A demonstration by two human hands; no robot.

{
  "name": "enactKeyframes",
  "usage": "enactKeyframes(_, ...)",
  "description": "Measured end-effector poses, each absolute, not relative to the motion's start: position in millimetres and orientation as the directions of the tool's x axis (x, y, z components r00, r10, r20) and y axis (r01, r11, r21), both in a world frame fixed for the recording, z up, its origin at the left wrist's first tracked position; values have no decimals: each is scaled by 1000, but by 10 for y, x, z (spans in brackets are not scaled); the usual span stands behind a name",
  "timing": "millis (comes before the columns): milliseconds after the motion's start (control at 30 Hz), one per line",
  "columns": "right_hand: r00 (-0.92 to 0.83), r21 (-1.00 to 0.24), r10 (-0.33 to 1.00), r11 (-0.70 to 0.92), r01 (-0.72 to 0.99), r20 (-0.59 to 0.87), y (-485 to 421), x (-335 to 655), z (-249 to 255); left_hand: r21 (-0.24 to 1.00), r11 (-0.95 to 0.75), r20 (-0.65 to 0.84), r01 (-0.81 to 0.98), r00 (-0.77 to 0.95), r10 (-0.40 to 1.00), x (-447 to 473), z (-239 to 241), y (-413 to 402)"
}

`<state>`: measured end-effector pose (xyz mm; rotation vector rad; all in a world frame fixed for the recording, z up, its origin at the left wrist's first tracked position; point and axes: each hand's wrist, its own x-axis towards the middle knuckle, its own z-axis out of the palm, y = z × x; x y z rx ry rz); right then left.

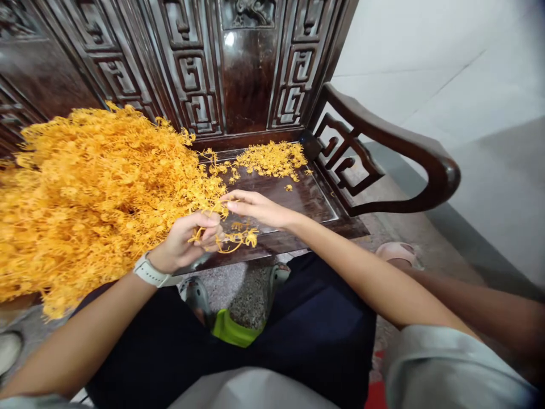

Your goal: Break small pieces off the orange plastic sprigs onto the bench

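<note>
My left hand point(193, 238), with a pale watch on its wrist, is closed around a thin yellow plastic strand with flower-like tufts point(236, 241). Part of this strand hangs below my fingers. My right hand point(251, 207) pinches an upper bit of the same yellow piece, close to my left fingertips. Just left of both hands rises a large heap of yellow plastic sprigs point(110, 187). A smaller pile of loose yellow pieces point(275, 159) lies behind my right hand on the dark wooden bench seat point(293, 199).
The bench has a carved backrest point(251, 79) and a curved armrest point(383, 136) at the right. A pale wall point(447, 57) stands beyond it. Another person's leg point(477, 301) shows at right. A bright green object point(236, 329) is below, between my legs.
</note>
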<state>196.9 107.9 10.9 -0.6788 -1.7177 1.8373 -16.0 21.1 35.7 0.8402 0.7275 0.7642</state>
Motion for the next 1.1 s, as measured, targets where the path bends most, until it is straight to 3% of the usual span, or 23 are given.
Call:
enactKeyframes(167, -801, -973, 599, -178, -147, 12, 943, 1959, 159, 830, 443, -216, -339, 537, 815, -128, 382, 215)
enactKeyframes(433, -641, -906, 763, -325, -272, -82, 873, 1979, 241, 821, 440, -200, -364, 540, 818, -58, 278, 289)
enactKeyframes(767, -487, -905, 868, -279, -322, -94, 913, 2034, 266, 864, 336, -132, -374, 478, 869, 92, 324, 384)
enactKeyframes(933, -506, -961, 862, -122, -248, 21, 1020, 2235, 280, 880, 266, -111, -393, 375, 920, -85, 466, 359)
enactKeyframes(1033, -532, -983, 828, 178, -49, 176, 1117, 2305, 239, 929, 258, -143, -265, 384, 912, -48, 432, 303)
enactKeyframes(1100, -559, -897, 780, 422, 134, 283, 1217, 2339, 189, 948, 267, -178, -175, 406, 897, 47, 385, 205)
